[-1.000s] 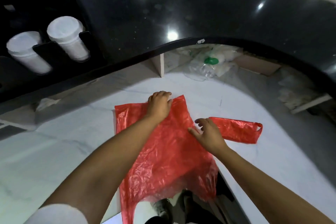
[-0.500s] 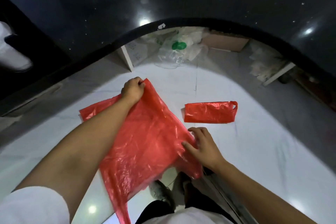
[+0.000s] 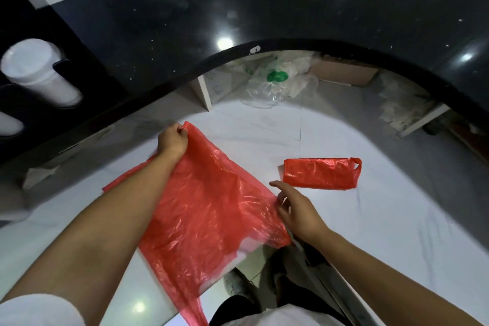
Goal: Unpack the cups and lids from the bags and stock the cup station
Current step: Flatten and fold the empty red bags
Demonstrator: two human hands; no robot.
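The left hand (image 3: 173, 140) pinches the far corner of a large red bag (image 3: 206, 206) spread on the white bench (image 3: 397, 233); the right hand (image 3: 297, 210), fingers relaxed, hovers at its right edge. A folded red bag (image 3: 320, 173) lies just beyond.

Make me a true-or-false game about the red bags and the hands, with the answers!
1. The left hand grips a corner of the big red bag. True.
2. The folded red bag is tucked inside the big red bag. False: it lies apart from it on the white surface.
3. White cups sit in the black holder on the left. True.
4. The right hand holds the folded red bag. False: the hand is apart from it.
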